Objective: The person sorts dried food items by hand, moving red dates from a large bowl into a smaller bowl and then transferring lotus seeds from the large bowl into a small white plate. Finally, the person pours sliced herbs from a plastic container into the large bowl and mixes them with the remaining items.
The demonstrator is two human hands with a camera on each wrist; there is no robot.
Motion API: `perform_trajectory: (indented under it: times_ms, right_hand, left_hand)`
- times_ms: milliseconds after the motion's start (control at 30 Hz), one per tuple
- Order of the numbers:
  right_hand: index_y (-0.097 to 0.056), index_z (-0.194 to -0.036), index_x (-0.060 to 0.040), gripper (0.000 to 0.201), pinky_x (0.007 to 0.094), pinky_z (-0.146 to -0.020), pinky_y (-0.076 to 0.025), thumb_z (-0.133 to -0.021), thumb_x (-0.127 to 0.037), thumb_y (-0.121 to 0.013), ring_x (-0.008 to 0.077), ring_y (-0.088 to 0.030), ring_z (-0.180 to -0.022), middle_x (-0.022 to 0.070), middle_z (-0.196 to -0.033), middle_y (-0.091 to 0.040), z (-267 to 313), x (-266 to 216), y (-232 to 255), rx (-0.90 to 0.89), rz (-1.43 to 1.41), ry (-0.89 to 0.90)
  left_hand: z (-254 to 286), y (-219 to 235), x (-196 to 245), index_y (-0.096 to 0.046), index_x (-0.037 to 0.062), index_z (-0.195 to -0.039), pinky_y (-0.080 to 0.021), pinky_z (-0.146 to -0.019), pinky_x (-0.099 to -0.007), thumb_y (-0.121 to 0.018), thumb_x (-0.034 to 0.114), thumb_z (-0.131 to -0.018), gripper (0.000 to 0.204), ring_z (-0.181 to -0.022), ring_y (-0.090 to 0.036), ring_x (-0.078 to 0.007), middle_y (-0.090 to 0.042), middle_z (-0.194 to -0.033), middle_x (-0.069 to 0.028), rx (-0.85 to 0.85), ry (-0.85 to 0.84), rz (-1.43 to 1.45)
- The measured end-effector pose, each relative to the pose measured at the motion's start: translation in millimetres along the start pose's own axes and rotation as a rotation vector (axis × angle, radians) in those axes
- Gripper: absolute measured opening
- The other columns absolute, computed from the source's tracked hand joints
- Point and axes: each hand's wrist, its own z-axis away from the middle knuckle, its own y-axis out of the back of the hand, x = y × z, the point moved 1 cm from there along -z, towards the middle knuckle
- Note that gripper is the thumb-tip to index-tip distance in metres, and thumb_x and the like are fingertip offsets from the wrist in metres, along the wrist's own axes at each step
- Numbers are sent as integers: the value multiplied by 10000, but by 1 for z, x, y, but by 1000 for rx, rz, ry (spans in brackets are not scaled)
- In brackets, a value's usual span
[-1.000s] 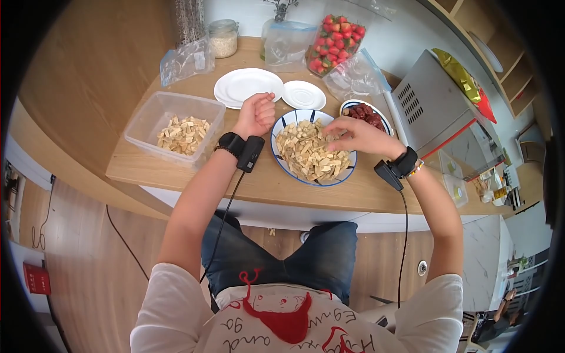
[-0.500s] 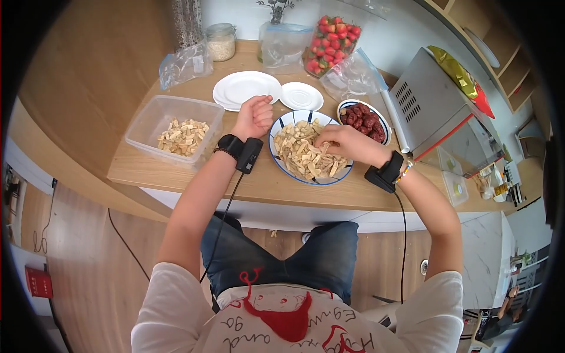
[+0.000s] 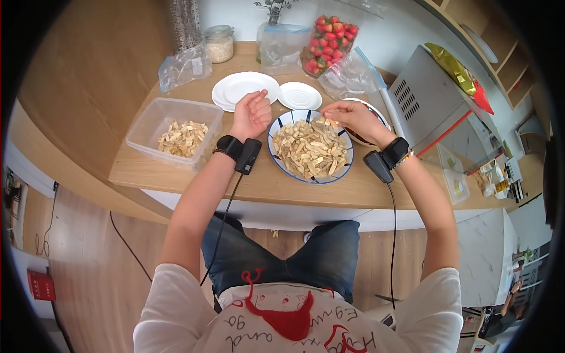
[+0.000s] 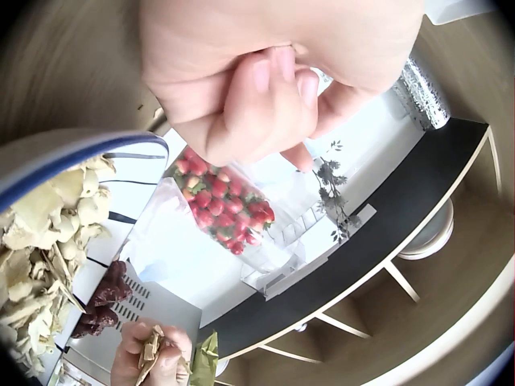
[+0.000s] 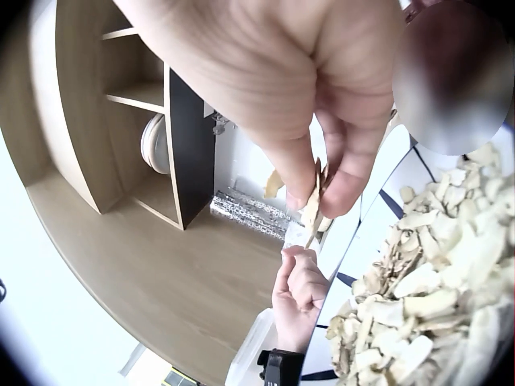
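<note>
In front of a person, a wooden desk [image 3: 365, 195] is stretching from side to side, its right part partly hidden by a forearm [image 3: 432, 194]. On the left, a clear plastic tub [image 3: 170, 109] is holding a small heap of pale slices [image 3: 182, 139]. At the centre, a blue-rimmed bowl [image 3: 285, 120] is holding a larger heap; the left wrist view is cutting much of it off. Just behind, a smaller bowl [image 3: 379, 112] of dark red fruit [image 4: 103, 301] is sitting mostly hidden by the right hand [image 3: 355, 119]. The left hand [image 3: 253, 113] is curling into a loose fist, showing nothing held. Above the central bowl's far right edge, the right hand is pinching a bit of pale slice [image 5: 311, 211]; how many pieces is hard to tell.
</note>
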Motion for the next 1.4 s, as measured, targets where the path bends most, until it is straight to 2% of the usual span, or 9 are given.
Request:
perform_trajectory:
  times_ms: [133,233,267,400,633,900,1000,1267,1400]
  right_hand:
    - [-606,-1082,9,252,190,-720,-449,-896,-161,-596,54,-551,-836,29,-953,-625,-1,-21,-3,57,-39,35]
    - [-633,-1049,-10,263,203,-747,-451,-883,-214,-616,52,-548,-841,18,-938,-632,-6,-33,-7,81,11,180]
    - [-635,-1045,-8,263,209,-752,-453,-883,-215,-615,56,-555,-843,23,-931,-636,-6,-43,-11,95,86,254]
    - [-641,-1061,-31,267,205,-718,-464,-909,-240,-573,61,-567,-857,15,-931,-639,-13,-55,-27,4,120,254]
    - [-630,-1086,-16,289,222,-699,-474,-917,-238,-554,72,-587,-830,49,-939,-673,-12,-46,-28,-70,39,203]
    - [-592,-1128,17,283,248,-826,-465,-930,-174,-527,114,-590,-936,70,-1036,-648,-11,-26,-11,-96,-104,220]
    - [-565,-1149,35,299,265,-850,-475,-952,-177,-489,129,-592,-954,96,-1088,-625,-15,-4,8,5,-233,299]
    - [-607,-1097,-8,274,224,-730,-454,-934,-209,-518,71,-550,-799,24,-954,-644,-7,21,19,-131,-156,281]
    - [-615,-1083,-25,256,187,-647,-421,-933,-207,-518,44,-511,-715,-5,-885,-621,5,34,7,40,-366,173]
  left_hand:
    - [5,-35,-2,-514,28,-1027,-369,-536,-207,-481,162,-902,186,-597,-434,-89,-450,-684,19,-88,-21,9]
    - [-1,-67,-20,-496,22,-1104,-438,-732,-274,-492,191,-897,268,-806,-534,-149,-569,-896,-41,173,10,-211]
    - [-5,-57,-21,-460,14,-1166,-420,-901,-369,-464,225,-910,332,-1002,-549,-237,-573,-1079,-125,186,114,-276]
    - [-7,-95,-62,-397,-7,-1208,-339,-1021,-527,-368,293,-947,398,-1157,-457,-390,-459,-1226,-186,324,199,-37]
    - [0,-90,-73,-319,-82,-1239,-437,-1011,-395,-418,-74,-888,365,-1202,-454,-316,-424,-1252,-198,202,80,-205]
    - [-8,-88,-69,-311,-113,-1264,-316,-1079,-493,-316,210,-960,444,-1286,-321,-415,-387,-1291,-285,329,151,81]
    - [-6,-82,-59,-266,-129,-1311,-285,-1094,-469,-361,213,-942,512,-1303,-314,-383,-316,-1367,-296,253,183,88]
    - [-3,-79,-49,-277,-108,-1319,-299,-1093,-440,-410,104,-894,493,-1296,-330,-356,-319,-1378,-278,306,146,66]
    - [-2,-91,-42,-303,-101,-1301,-319,-1077,-441,-381,43,-880,452,-1264,-365,-347,-371,-1324,-264,452,-69,259]
